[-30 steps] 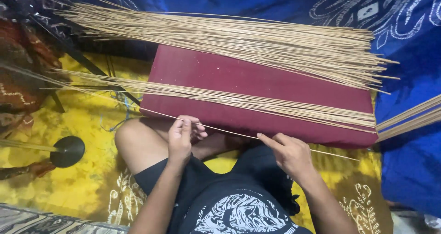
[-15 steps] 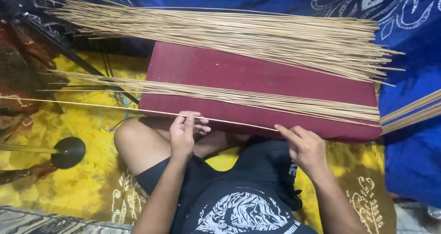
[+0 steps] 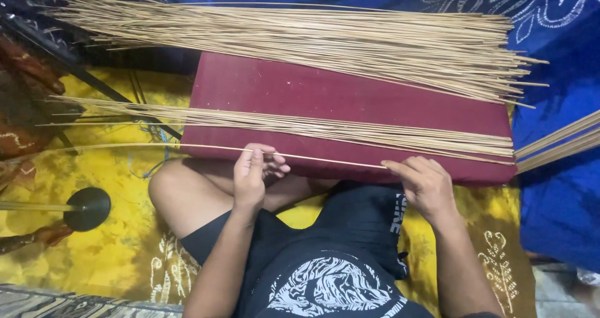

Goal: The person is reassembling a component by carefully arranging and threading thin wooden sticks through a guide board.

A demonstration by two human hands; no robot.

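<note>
On a yellow patterned floor cloth (image 3: 112, 255), the left hand (image 3: 253, 174) pinches one thin stick (image 3: 187, 147) at its middle; the right hand (image 3: 425, 183) grips its end. It lies before the maroon cushion (image 3: 350, 99). Keeping it taut and level should help.

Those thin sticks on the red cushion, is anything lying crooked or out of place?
One single stick lies apart from the two bundles, held between the left hand and right hand. Its far left end bows over the yellow cloth.
</note>
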